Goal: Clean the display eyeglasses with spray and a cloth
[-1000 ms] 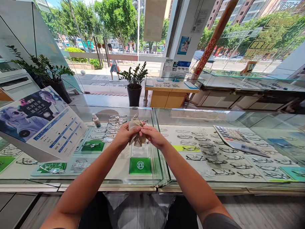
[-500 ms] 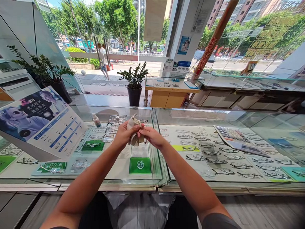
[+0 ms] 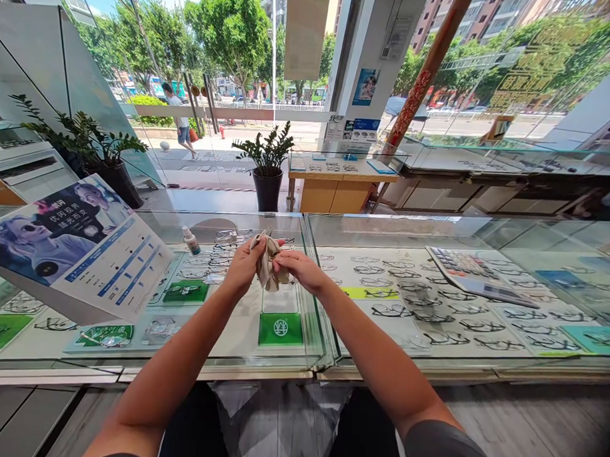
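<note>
A crumpled beige cloth (image 3: 269, 266) is held up between my two hands, above the glass display counter (image 3: 310, 368). My left hand (image 3: 243, 262) is closed round its left side. At its right side, my right hand (image 3: 300, 267) pinches the cloth with fingers pressed together. Thin metallic bits show at the cloth's top edge, too small to make out. Below the cloth, a green card with a white logo (image 3: 280, 329) lies in the case.
Rows of glasses (image 3: 418, 303) fill the case. On the counter stand a folded sign (image 3: 100, 249), a small spray bottle (image 3: 191, 241) and a calculator (image 3: 479, 276). Beyond are a potted plant (image 3: 268, 186) and a wooden display table (image 3: 334, 195). Outside walks a person (image 3: 181, 119).
Around the cloth my fingers have shifted slightly, and its folds hang differently. Outside the window, the walking person now shows more fully, farther left.
</note>
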A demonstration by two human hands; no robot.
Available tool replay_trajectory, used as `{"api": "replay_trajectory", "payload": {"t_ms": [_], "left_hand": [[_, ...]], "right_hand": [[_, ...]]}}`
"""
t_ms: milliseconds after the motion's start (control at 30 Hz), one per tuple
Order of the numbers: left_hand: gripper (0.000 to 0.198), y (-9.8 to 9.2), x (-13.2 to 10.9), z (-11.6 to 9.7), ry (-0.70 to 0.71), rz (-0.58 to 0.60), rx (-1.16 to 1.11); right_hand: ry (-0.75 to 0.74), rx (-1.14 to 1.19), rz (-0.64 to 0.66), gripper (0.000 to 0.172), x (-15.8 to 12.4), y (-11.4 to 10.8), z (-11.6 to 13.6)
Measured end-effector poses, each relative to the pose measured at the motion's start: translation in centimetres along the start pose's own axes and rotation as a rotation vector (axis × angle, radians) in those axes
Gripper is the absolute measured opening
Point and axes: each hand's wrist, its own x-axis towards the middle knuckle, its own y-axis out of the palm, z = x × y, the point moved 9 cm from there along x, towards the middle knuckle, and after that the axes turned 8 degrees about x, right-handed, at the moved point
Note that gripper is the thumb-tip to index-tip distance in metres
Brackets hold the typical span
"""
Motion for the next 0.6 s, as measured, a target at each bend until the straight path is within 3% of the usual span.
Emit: {"api": "replay_trajectory", "payload": {"t_ms": [100,233,433,600], "left_hand": [[0.062,-0.1,0.2,-0.4,-0.013,0.088,0.021],[0.051,-0.4,0.1,-1.3,0.057,0.109,0.123],[0.050,-0.8,-0.3,-1.9,0.167,-0.030,0.226],[0.068,-0.8,-0.2,-0.9,0.114,-0.077,0.149]], "right_hand": [[-0.001,0.041,-0.053,0.049,-0.2,-0.5,0.4],[0.037,0.110,-0.060,0.050,-0.3,-0.4,0.2],[0.059,0.125,0.001,0.052,-0.3,0.4,-0.3],[0.046,0.114,0.032,0.053,-0.3,1.0,-0.5]]}}
